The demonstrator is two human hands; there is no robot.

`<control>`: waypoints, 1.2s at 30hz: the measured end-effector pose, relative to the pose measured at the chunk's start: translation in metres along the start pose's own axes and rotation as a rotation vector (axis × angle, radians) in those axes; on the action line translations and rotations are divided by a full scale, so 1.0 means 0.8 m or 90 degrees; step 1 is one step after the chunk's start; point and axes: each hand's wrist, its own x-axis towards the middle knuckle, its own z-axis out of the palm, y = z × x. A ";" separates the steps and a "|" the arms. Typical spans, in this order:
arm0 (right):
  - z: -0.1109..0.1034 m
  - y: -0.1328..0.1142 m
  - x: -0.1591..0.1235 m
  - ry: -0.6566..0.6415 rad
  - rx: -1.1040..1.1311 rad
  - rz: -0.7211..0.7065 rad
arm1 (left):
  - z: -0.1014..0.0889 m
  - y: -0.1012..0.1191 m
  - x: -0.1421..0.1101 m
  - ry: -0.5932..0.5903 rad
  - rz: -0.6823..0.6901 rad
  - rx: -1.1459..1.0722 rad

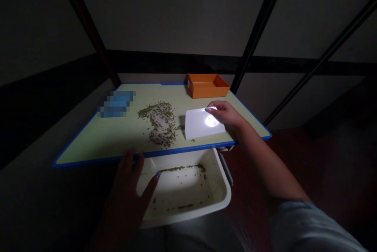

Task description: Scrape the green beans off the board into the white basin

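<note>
My right hand (225,113) grips a white flat rectangular sheet (196,124) by its upper right edge, thumb on its face. The sheet stands tilted on the pale green tabletop (108,138), with a bright light spot on it. Left of it lies a spread pile of small green and whitish grains (161,124). My left hand (126,193), in shadow, has thumb and fingers spread apart at the left side of a white plastic basin (188,189). Its thumb reaches over the basin's inside. Whether it touches the rim is hard to see.
An orange open box (207,86) stands at the table's back right. A blurred blue item (116,103) lies at the back left. The basin sits below the table's blue front edge, with scattered grains inside. A panelled wall (176,16) rises behind.
</note>
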 end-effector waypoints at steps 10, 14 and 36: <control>0.003 -0.004 -0.003 -0.003 -0.018 0.022 | -0.003 0.002 0.002 -0.001 0.002 0.000; 0.000 0.000 -0.001 0.007 -0.018 0.022 | -0.006 0.002 0.002 -0.022 0.002 0.001; -0.006 0.007 0.007 0.090 -0.013 -0.021 | -0.007 0.008 0.004 -0.014 -0.018 -0.005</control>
